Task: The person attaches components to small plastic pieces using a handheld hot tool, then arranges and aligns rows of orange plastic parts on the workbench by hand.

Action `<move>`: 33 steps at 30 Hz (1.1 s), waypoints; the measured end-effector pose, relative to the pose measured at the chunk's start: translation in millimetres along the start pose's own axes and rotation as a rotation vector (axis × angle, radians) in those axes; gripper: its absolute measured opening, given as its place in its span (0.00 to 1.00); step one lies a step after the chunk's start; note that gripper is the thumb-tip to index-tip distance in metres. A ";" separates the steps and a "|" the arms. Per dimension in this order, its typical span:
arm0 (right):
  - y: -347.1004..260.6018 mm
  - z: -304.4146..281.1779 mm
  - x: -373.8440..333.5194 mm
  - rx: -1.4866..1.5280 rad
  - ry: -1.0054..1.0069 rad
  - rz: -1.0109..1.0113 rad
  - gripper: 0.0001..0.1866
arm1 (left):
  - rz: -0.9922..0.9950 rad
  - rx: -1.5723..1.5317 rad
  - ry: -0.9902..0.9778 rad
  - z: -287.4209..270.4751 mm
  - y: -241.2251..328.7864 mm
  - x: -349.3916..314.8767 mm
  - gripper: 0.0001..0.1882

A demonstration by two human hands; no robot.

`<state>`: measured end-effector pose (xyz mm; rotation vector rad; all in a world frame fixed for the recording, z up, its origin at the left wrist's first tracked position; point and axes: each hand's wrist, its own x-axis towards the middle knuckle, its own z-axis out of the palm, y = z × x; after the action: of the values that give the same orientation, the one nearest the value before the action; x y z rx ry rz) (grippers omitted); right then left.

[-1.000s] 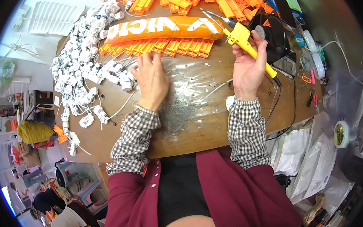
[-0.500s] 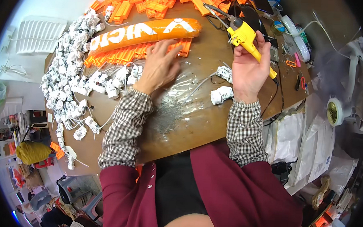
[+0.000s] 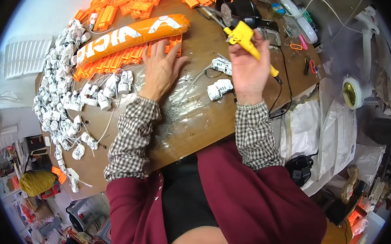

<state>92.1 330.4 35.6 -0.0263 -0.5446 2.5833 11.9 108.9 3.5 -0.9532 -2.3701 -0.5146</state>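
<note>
My left hand [image 3: 159,70] has its fingers spread, the tips at the near edge of a row of orange plastic strips [image 3: 114,66]. Across those strips lies a long, puffy orange tube [image 3: 136,34] with white lettering. My right hand [image 3: 250,76] is closed around a yellow soldering gun [image 3: 242,34], raised over the right part of the table. Its metal tip points to the far left, and a black cord trails from its handle. Beside my right wrist lie a white fitting [image 3: 220,89] and a second white wired piece [image 3: 221,66].
White wired fittings [image 3: 51,104] heap along the table's left side. More orange strips [image 3: 133,2] pile at the far edge. At the far right are a solder spool [image 3: 277,10], orange-handled scissors [image 3: 314,66] and a black-cased device [image 3: 240,8]. A small fan [image 3: 351,92] stands beyond the right edge.
The whole view has shifted, so the table's things sit further left and higher. My left fingers have spread apart and the hand has drawn slightly nearer. The soldering gun stays in my right hand.
</note>
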 end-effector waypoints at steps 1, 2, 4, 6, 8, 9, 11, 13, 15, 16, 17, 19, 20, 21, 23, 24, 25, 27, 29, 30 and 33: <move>2.9 -5.2 -1.7 -0.026 0.028 0.029 0.20 | -0.036 -0.030 0.004 -5.3 13.4 2.8 0.18; 3.6 -10.6 -2.9 -0.052 0.058 0.058 0.21 | -0.071 -0.062 0.007 -11.1 28.2 5.3 0.17; 4.6 -14.5 -11.7 -0.100 0.077 0.084 0.21 | 0.000 -0.324 -0.026 -24.9 54.6 1.7 0.16; 2.9 -13.1 -17.4 -0.148 0.086 0.119 0.22 | 0.051 -0.442 -0.147 -31.9 84.6 -8.3 0.16; -5.8 -13.8 -20.1 -0.223 0.092 0.086 0.22 | 0.020 -0.477 -0.188 -22.5 91.7 -21.3 0.18; -11.8 -17.6 -19.0 -0.274 0.071 0.070 0.22 | 0.008 -0.526 -0.239 -20.2 94.1 -24.0 0.19; -17.0 -21.8 -21.5 -0.281 0.077 0.072 0.22 | -0.068 -0.573 -0.296 -28.8 86.6 -34.5 0.20; -19.0 -18.1 -24.8 -0.295 0.100 0.078 0.23 | -0.211 -0.657 -0.390 -41.8 76.6 -46.9 0.24; -10.9 -23.7 -23.2 -0.293 0.081 0.076 0.22 | -0.252 -0.645 -0.439 -61.5 63.7 -60.0 0.25; -7.9 -26.4 -23.3 -0.299 0.072 0.068 0.22 | -0.292 -0.645 -0.494 -72.9 57.8 -68.0 0.25; -5.9 -27.0 -21.8 -0.293 0.068 0.080 0.22 | -0.324 -0.640 -0.530 -85.1 50.0 -76.1 0.27; 1.0 -25.2 -22.5 -0.266 0.022 0.061 0.22 | -0.373 -0.590 -0.517 -110.5 39.2 -90.4 0.27; 4.8 -21.5 -25.5 -0.260 0.017 0.078 0.22 | -0.403 -0.553 -0.509 -119.6 33.3 -97.5 0.27; 8.1 -8.3 -30.3 -0.214 0.025 0.112 0.23 | -0.460 -0.591 -0.491 -126.6 24.2 -103.4 0.25; 16.9 -5.5 -37.8 -0.092 -0.025 0.211 0.24 | -0.672 -0.967 -0.407 -132.1 9.5 -119.4 0.25; 22.5 -8.3 -39.5 -0.078 -0.039 0.230 0.24 | -0.863 -1.257 -0.335 -132.8 4.1 -129.7 0.25; 27.2 -11.4 -40.6 -0.124 -0.029 0.239 0.24 | -0.872 -1.241 -0.316 -131.1 -1.0 -139.1 0.25; 29.4 -18.8 -40.6 -0.242 -0.020 0.211 0.24 | -0.858 -1.277 -0.227 -126.8 -3.7 -149.8 0.24; 26.7 -23.6 -36.0 -0.277 0.018 0.172 0.24 | -0.811 -1.154 -0.247 -122.1 -2.0 -149.1 0.23; 24.8 -18.7 -36.3 -0.288 0.034 0.152 0.24 | -0.757 -1.035 -0.282 -121.7 1.8 -146.4 0.22; 30.8 -3.3 -44.7 -0.276 -0.003 0.166 0.23 | -0.715 -0.954 -0.281 -119.6 5.5 -142.2 0.25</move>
<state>117.3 285.9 17.1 -0.1669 -0.9319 2.6461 142.2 -23.3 13.4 -0.4704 -2.6783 -2.0133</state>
